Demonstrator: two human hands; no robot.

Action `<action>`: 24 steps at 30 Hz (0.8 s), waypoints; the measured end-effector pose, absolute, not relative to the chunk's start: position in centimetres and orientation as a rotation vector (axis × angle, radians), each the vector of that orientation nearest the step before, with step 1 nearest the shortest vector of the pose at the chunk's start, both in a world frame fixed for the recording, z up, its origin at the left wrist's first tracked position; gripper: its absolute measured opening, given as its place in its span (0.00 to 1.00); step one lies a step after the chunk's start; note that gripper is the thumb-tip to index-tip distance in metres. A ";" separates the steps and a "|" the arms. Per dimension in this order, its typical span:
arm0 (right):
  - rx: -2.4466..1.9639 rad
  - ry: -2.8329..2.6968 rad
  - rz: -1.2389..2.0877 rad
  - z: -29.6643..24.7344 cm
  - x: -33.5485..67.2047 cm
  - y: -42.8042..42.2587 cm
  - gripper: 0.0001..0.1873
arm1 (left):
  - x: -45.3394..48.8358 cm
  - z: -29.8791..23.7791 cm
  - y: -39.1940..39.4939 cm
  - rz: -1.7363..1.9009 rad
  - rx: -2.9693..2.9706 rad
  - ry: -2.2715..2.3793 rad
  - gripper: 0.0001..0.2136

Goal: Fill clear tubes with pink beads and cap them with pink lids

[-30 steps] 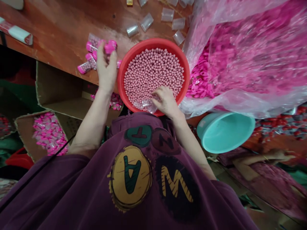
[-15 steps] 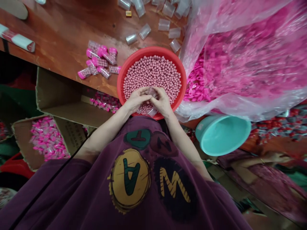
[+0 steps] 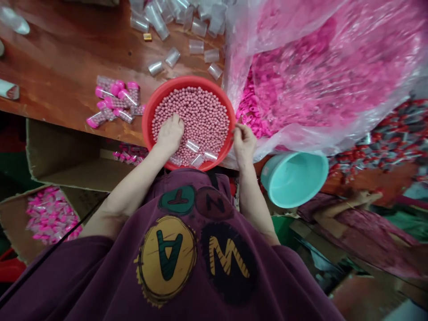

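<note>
A red bowl full of small pink beads stands in front of me. My left hand is inside it, resting on the beads at the left, fingers curled downward; anything in them is hidden. Just off the bowl's right rim is my right hand, its fingers pinched together beside the pink caps. What that pinch contains is too small to make out. Several clear tubes, among them one clear tube, lie on the beads along the near side.
Bead-filled tubes with pink caps are piled left of the bowl. Empty clear tubes lie behind it. A plastic bag of pink parts spreads at right, above a turquoise basin. Cardboard boxes stand lower left; another person's arm is at right.
My hands were together over the bowl's near side and have parted. The left moved onto the beads at left, the right beyond the right rim. The whole view shifted.
</note>
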State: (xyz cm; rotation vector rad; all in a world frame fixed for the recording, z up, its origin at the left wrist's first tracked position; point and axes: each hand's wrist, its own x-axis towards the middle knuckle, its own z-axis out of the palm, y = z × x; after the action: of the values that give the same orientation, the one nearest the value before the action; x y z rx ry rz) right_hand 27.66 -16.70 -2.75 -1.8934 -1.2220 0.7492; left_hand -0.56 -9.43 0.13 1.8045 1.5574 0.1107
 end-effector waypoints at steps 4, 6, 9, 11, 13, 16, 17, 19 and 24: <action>-2.229 -1.093 0.530 -5.5 34.4 -15.6 0.15 | 2.4 -1.3 -9.4 0.077 1.863 1.411 0.13; -2.364 -1.115 0.547 -6.8 35.2 -14.5 0.14 | 3.6 -2.0 -9.3 0.155 1.826 1.352 0.10; -2.527 -1.165 0.626 -7.9 34.2 -12.7 0.17 | 3.7 -2.7 -8.9 0.287 1.700 1.302 0.11; -2.576 -1.149 0.649 -8.0 33.5 -11.9 0.18 | 2.9 -2.6 -8.7 0.364 1.655 1.275 0.16; -2.491 -1.091 0.688 -7.7 33.2 -11.7 0.15 | 1.7 -2.0 -8.7 0.439 1.656 1.236 0.18; -2.134 -0.945 0.828 -6.2 32.9 -12.1 0.24 | 0.4 -0.7 -9.2 0.528 1.514 1.117 0.21; -2.008 -0.903 0.878 -5.4 32.4 -12.3 0.27 | 0.2 -0.3 -9.4 0.549 1.415 1.057 0.22; -1.817 -0.877 0.983 -3.2 30.8 -12.7 0.32 | 0.5 0.5 -9.8 0.571 1.208 0.934 0.23; -1.598 -1.049 1.220 2.2 24.8 -12.7 0.32 | 1.8 2.1 -10.6 0.537 0.808 0.810 0.25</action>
State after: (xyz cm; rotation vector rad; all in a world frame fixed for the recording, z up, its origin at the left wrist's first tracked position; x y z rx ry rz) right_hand 24.79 -12.73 2.25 -1.5979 -1.0493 1.2203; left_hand 1.84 -10.57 2.14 0.8076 0.8098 0.5365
